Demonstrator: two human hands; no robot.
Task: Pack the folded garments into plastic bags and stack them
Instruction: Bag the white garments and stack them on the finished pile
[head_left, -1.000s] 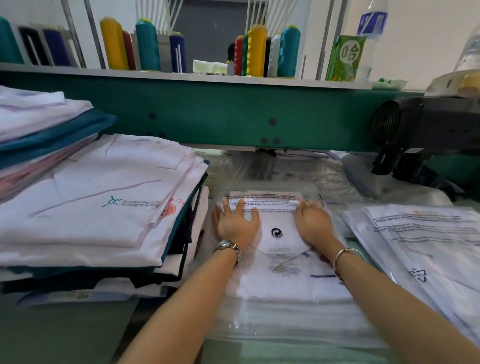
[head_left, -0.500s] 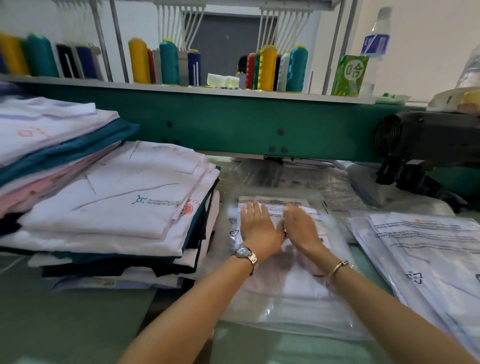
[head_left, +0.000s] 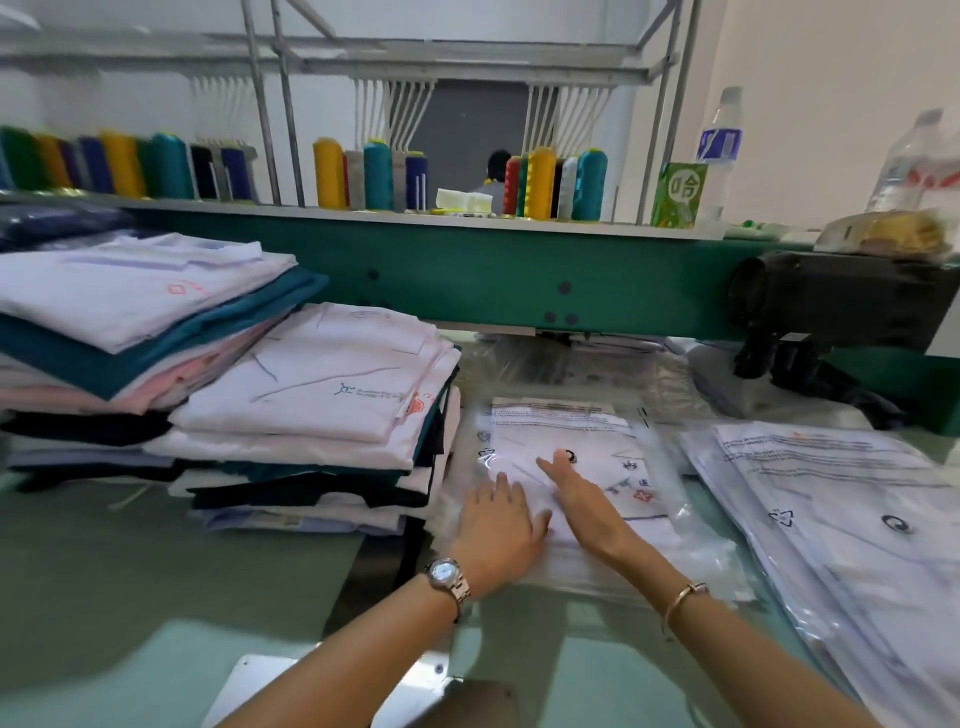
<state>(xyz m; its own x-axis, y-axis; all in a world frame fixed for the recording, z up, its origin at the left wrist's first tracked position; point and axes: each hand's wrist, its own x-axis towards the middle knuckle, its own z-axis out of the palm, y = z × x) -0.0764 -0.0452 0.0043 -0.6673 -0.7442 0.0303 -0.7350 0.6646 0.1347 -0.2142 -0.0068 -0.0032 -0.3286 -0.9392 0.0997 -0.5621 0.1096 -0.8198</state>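
1. Green tabletop (head_left: 130, 597) runs under a green machine beam (head_left: 467, 270). The beam's ledge carries rows of coloured thread cones (head_left: 540, 182), a green drink carton (head_left: 678, 195) and a water bottle (head_left: 719, 140).
2. At the middle of the table a white folded garment in a clear plastic bag (head_left: 613, 467) lies flat. A band of printed text crosses its far end, with a small round black mark below that.
3. The left hand (head_left: 498, 535) rests palm down on the near left part of the bag, fingers straight and close together, gripping nothing. A wristwatch (head_left: 447, 574) sits on its wrist.
4. The right hand (head_left: 582, 499) lies palm down just beside it and reaches further up the bag. Its fingers are straight, with a fingertip near the black mark. A bracelet (head_left: 680, 603) circles that wrist. Whether the two hands touch each other cannot be told.
5. Just left of the bag stands a stack of folded garments (head_left: 322, 395), a white one with a teal logo on top and dark and white layers below. A second stack (head_left: 130, 312) with white, teal and pink layers stands further left.
6. On the right lies a pile of bagged garments (head_left: 857, 519), overlapping, with printed text and recycling marks.
7. A black motor housing (head_left: 831, 301) hangs at the beam's right end, and loose clear plastic (head_left: 571, 364) lies behind the bag.
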